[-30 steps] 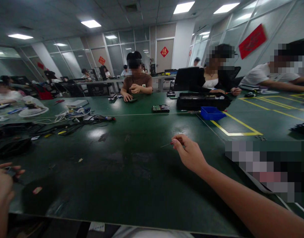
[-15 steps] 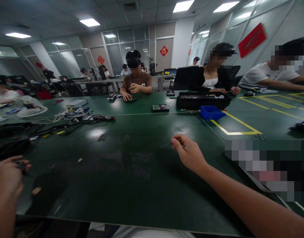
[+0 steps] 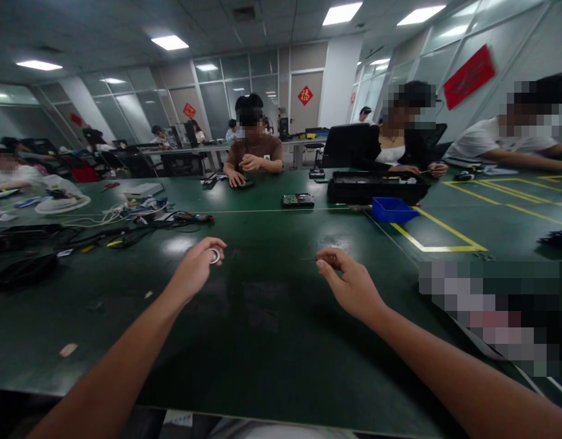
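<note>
Left hand [image 3: 197,267]: curled around pale ring [image 3: 214,256]; likely light, stiff; hold its rim.
Right hand [image 3: 347,277]: clamped on thin-shafted tool [image 3: 310,259], pointing nine o'clock; likely light, rigid.

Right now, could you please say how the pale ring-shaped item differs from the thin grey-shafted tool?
The pale ring-shaped item shows a round outline; the thin grey-shafted tool shows a straight shaft. The ring-shaped item is in the left hand, the tool in the right hand. Both are held.

Forearms [image 3: 138,341] slant from the lower corners to the left hand [image 3: 196,268] and right hand [image 3: 351,280] mid-frame, both seemingly curled closed.
</note>
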The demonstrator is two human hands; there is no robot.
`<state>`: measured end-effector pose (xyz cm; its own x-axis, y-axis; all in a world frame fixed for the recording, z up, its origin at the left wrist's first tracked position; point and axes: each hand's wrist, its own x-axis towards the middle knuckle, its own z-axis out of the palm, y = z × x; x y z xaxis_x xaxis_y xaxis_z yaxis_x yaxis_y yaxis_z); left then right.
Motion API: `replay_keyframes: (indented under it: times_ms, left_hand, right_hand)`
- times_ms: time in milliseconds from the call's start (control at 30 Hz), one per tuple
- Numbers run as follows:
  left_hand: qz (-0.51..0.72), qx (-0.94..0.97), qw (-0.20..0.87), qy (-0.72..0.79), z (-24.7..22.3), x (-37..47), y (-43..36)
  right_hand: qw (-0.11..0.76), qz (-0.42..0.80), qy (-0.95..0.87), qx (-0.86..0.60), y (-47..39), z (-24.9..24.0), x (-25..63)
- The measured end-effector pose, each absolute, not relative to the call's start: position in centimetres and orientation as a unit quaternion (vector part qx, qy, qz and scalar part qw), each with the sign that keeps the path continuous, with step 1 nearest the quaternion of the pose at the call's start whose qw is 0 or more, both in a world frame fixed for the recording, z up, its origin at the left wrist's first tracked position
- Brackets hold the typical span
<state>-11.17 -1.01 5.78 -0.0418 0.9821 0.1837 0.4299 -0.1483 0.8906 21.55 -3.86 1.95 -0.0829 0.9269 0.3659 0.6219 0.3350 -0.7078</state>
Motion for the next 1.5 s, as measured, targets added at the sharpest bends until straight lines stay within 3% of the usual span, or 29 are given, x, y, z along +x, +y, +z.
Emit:
replay_keyframes:
  times_ms: [167, 400, 733, 1500]
  left_hand:
    - [0.364, 0.699, 0.359, 0.5, 5.2, -3.0, 0.0]
    - [0.304, 0.789, 0.298, 0.443, 1.9, 2.7, -0.1]
    - [0.307, 0.797, 0.267, 0.446, -0.4, 1.1, 0.4]
    - [0.347, 0.785, 0.282, 0.429, -0.3, 0.6, 0.6]
  right_hand:
    - [0.384, 0.194, -0.719, -0.545, -4.0, 2.4, 21.5]
    - [0.383, 0.159, -0.735, -0.537, -4.6, 3.1, 21.1]
    - [0.512, 0.195, -0.678, -0.49, -4.8, 2.2, 21.6]
    - [0.496, 0.191, -0.669, -0.519, -4.2, 1.9, 21.6]
